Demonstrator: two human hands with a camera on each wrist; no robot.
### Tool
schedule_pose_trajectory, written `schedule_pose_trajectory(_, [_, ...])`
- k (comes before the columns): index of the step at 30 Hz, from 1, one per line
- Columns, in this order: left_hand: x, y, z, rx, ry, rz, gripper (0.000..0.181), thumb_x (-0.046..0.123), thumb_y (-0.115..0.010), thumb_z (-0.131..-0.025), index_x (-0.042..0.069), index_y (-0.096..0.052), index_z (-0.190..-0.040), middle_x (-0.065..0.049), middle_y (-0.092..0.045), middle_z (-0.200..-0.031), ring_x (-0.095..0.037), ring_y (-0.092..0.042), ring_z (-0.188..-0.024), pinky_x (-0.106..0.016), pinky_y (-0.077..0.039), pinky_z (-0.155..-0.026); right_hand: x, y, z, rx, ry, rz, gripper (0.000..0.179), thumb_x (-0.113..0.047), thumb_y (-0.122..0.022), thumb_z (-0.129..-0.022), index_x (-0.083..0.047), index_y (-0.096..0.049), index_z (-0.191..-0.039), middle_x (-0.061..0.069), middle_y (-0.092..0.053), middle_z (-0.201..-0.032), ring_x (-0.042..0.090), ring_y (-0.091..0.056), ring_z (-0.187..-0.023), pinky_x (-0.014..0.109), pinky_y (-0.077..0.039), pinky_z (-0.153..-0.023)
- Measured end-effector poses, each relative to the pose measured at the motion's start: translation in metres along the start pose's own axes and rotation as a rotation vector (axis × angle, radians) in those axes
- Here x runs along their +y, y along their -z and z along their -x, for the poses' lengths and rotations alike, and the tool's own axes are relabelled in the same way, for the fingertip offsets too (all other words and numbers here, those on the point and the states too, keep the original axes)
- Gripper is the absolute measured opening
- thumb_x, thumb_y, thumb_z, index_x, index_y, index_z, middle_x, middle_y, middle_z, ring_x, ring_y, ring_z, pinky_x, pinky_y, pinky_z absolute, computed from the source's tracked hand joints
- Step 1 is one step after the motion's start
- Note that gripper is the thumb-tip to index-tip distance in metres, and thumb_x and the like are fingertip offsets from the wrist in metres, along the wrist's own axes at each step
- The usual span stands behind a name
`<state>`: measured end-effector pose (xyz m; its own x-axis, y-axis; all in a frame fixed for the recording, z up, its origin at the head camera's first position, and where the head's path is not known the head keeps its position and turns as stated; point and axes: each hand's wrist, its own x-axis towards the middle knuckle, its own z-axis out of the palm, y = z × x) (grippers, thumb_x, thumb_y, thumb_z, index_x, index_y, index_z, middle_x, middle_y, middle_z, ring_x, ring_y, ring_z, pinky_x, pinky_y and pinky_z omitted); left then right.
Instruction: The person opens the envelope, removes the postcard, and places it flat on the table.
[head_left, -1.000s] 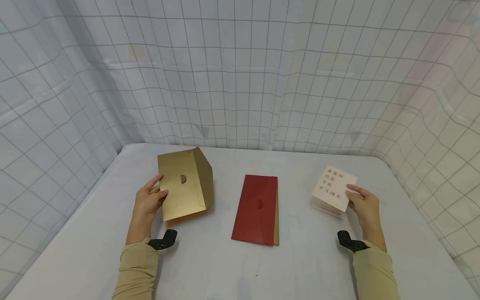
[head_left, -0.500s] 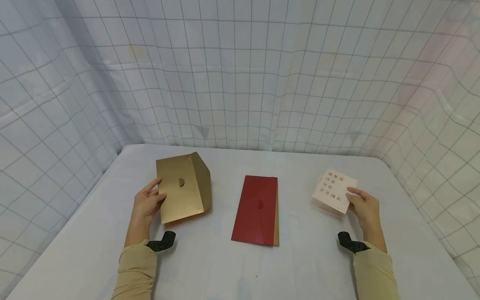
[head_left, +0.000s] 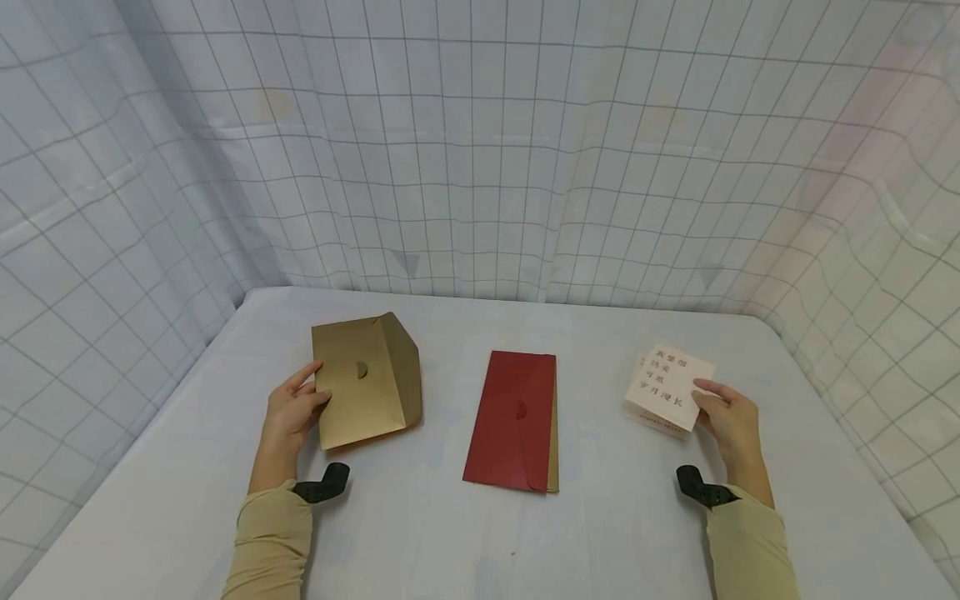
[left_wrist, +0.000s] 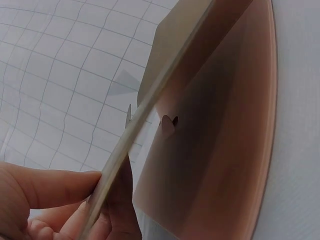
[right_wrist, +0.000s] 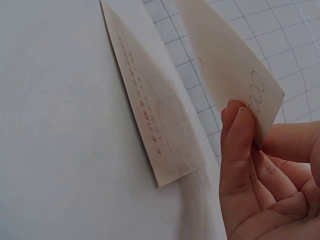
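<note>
My left hand point(head_left: 288, 412) pinches the left edge of a gold envelope point(head_left: 348, 400) on the left side of the table. Its front has a half-round tab, and a flap angles down on the right. In the left wrist view, the gripped upper sheet stands away from the lower part of the envelope point(left_wrist: 225, 160), with a shaded gap between. On the right, my right hand point(head_left: 733, 421) holds the upper panel of a small white folded card point(head_left: 660, 385) printed with Chinese characters. The right wrist view shows its lower panel point(right_wrist: 155, 125), with printed lines, against the tabletop.
Between the hands lies a red envelope point(head_left: 506, 417) with a gold edge showing along its right side. A white cloth covers the table point(head_left: 420, 533). White curtains with a grid pattern point(head_left: 495, 167) surround the table at the back and sides.
Both hands have lowered slightly. The gold envelope's raised sheet has sunk toward the table and a little left. The white card's upper panel has also dropped. The red envelope has stayed put.
</note>
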<state>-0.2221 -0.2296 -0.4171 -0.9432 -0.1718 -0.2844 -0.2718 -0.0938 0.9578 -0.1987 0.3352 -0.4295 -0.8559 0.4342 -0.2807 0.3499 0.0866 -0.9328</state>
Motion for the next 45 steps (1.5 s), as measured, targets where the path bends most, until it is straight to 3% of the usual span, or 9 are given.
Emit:
schedule_pose_trajectory(5, [-0.003, 0.001, -0.001, -0.01, 0.022, -0.01, 0.068, -0.006, -0.05, -0.089, 0.012, -0.023, -0.15, 0.026, -0.059, -0.074, 0.009, -0.058, -0.074, -0.012, -0.047, -0.068, 0.002, 0.0, -0.001, 0.002, -0.003, 0.013, 0.041, -0.019, -0.054, -0.094, -0.008, -0.05, -0.132, -0.025, -0.059, -0.068, -0.004, -0.056, -0.068, 0.015, -0.048, -0.063])
schedule_pose_trajectory(19, [-0.005, 0.0, -0.004, 0.014, 0.007, -0.051, 0.068, -0.008, -0.05, -0.088, 0.009, -0.024, -0.149, 0.026, -0.059, -0.071, 0.01, -0.057, -0.071, -0.012, -0.047, -0.066, 0.008, 0.001, -0.007, 0.001, 0.004, 0.057, 0.039, -0.019, -0.055, -0.093, -0.006, -0.052, -0.129, -0.024, -0.059, -0.066, -0.002, -0.055, -0.066, 0.017, -0.048, -0.06])
schedule_pose_trajectory(26, [-0.007, 0.0, -0.004, 0.014, -0.005, -0.118, 0.066, -0.005, -0.052, -0.088, 0.005, -0.025, -0.148, 0.024, -0.058, -0.073, 0.009, -0.056, -0.07, -0.012, -0.046, -0.064, 0.012, 0.001, -0.011, -0.007, 0.003, 0.122, 0.042, -0.021, -0.054, -0.093, -0.004, -0.05, -0.132, -0.023, -0.057, -0.069, -0.001, -0.054, -0.068, 0.017, -0.048, -0.062])
schedule_pose_trajectory(31, [-0.006, -0.001, -0.003, 0.044, -0.016, -0.226, 0.063, 0.001, -0.056, -0.088, 0.004, -0.03, -0.146, 0.023, -0.055, -0.074, 0.008, -0.053, -0.069, -0.013, -0.044, -0.062, 0.013, 0.0, -0.013, -0.012, 0.0, 0.158, 0.044, -0.023, -0.053, -0.094, -0.004, -0.049, -0.133, -0.023, -0.056, -0.07, -0.002, -0.055, -0.068, 0.016, -0.049, -0.062])
schedule_pose_trajectory(34, [-0.005, -0.002, -0.002, 0.056, -0.029, -0.332, 0.061, 0.003, -0.056, -0.089, 0.002, -0.032, -0.145, 0.014, -0.057, -0.082, 0.007, -0.049, -0.066, -0.015, -0.042, -0.059, 0.014, 0.0, -0.014, -0.023, -0.011, 0.174, 0.044, -0.023, -0.053, -0.094, -0.004, -0.049, -0.133, -0.022, -0.056, -0.071, -0.002, -0.055, -0.068, 0.016, -0.049, -0.062])
schedule_pose_trajectory(37, [-0.002, -0.003, -0.001, 0.044, -0.036, -0.424, 0.061, 0.005, -0.054, -0.09, 0.0, -0.029, -0.145, -0.009, -0.058, -0.103, 0.005, -0.047, -0.066, -0.017, -0.041, -0.058, 0.014, 0.0, -0.014, -0.036, -0.017, 0.196, 0.045, -0.024, -0.052, -0.094, -0.003, -0.048, -0.134, -0.02, -0.057, -0.073, -0.002, -0.055, -0.068, 0.016, -0.049, -0.062])
schedule_pose_trajectory(40, [0.001, -0.004, 0.002, 0.023, -0.036, -0.487, 0.063, 0.008, -0.052, -0.09, -0.001, -0.025, -0.146, -0.026, -0.046, -0.125, 0.0, -0.047, -0.073, -0.018, -0.042, -0.059, 0.014, 0.0, -0.014, -0.049, -0.016, 0.216, 0.045, -0.024, -0.051, -0.095, -0.003, -0.048, -0.134, -0.017, -0.057, -0.078, -0.001, -0.055, -0.069, 0.016, -0.049, -0.062])
schedule_pose_trajectory(45, [0.005, -0.006, 0.005, 0.004, -0.041, -0.555, 0.062, 0.011, -0.049, -0.092, -0.003, -0.022, -0.146, -0.032, -0.035, -0.135, -0.023, -0.049, -0.1, -0.018, -0.041, -0.065, 0.014, 0.002, -0.013, -0.076, -0.004, 0.222, 0.046, -0.023, -0.047, -0.096, 0.0, -0.046, -0.135, -0.013, -0.057, -0.085, -0.002, -0.056, -0.07, 0.016, -0.051, -0.064])
